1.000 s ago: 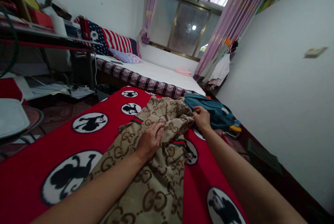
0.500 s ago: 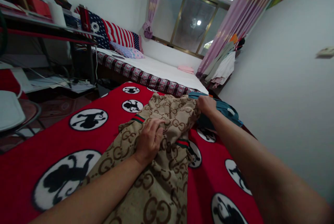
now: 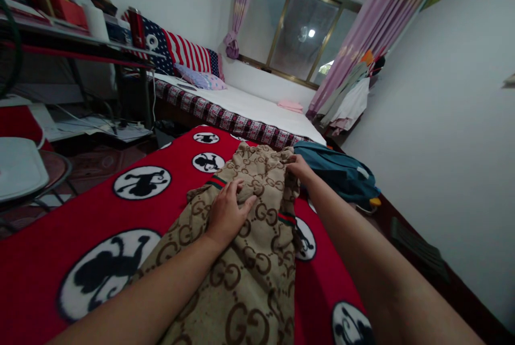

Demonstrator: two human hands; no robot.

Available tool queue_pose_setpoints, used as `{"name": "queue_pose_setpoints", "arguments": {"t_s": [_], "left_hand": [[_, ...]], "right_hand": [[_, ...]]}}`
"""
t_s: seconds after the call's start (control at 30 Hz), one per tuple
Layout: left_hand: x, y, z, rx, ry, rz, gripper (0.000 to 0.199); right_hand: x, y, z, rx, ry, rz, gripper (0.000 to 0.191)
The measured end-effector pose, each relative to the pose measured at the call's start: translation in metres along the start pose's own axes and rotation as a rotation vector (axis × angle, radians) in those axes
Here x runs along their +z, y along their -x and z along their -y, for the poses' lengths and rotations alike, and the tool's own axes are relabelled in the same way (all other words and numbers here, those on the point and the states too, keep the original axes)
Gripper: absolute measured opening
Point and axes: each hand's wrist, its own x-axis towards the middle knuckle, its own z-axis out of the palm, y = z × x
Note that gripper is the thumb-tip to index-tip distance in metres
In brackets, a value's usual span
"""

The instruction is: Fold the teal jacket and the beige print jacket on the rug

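A long tan garment [image 3: 257, 259] with brown interlocking-G prints lies lengthwise on a red blanket [image 3: 161, 259]. Green-and-red striped bands mark its two sides, and its cloth is partly creased. My left hand [image 3: 229, 213] rests on the middle of the garment, palm down, with fingers and thumb apart. Farther away, at the garment's upper right edge, my right hand [image 3: 298, 167] has its fingers bent around the cloth. Just beyond that hand is a dark teal bag-like item [image 3: 338, 170].
A bed with a white top [image 3: 249, 103] stands beyond the blanket, under the window. To the left are a cluttered desk [image 3: 72, 39] and a chair [image 3: 22, 170]. Clothes [image 3: 350, 106] hang by the right wall.
My right hand has moved left and lower, bringing the garment's right edge inward. More of the teal item shows. My left hand stays about in place, its thumb now farther out.
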Motion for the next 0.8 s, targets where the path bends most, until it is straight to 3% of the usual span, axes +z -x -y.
{"name": "queue_pose_setpoints", "arguments": {"t_s": [0.07,0.13,0.23,0.3,0.37,0.43,0.6,0.7,0.8], "left_hand": [[-0.002,-0.003,0.001,-0.022,-0.064,0.009,0.039],[-0.006,-0.006,0.002,-0.056,-0.122,0.049,0.037],[-0.015,-0.015,0.005,-0.142,-0.123,0.143,0.025],[-0.020,-0.021,0.008,-0.169,-0.060,0.100,0.018],[-0.025,-0.027,0.013,-0.143,-0.022,-0.018,0.016],[-0.028,-0.029,0.019,-0.096,-0.057,-0.055,0.015],[-0.027,-0.026,0.027,-0.038,-0.238,0.162,0.021],[-0.027,-0.024,0.024,0.003,-0.252,0.126,0.030],[-0.029,-0.023,0.017,0.197,-0.143,0.013,0.032]], "right_hand": [[0.000,0.007,0.004,-0.032,0.039,0.070,0.063],[-0.002,0.013,0.012,-0.079,0.127,0.148,0.062],[-0.006,0.020,0.024,-0.133,0.282,0.206,0.031],[-0.005,0.024,0.029,-0.150,0.356,0.132,0.016],[0.001,0.029,0.029,-0.179,0.403,-0.007,0.023],[0.013,0.035,0.022,-0.193,0.436,-0.060,0.031],[0.045,0.056,-0.007,-0.191,0.413,0.175,0.030],[0.041,0.063,-0.013,-0.228,0.354,0.220,0.046],[0.020,0.076,-0.012,-0.231,0.286,0.135,0.050]]}}
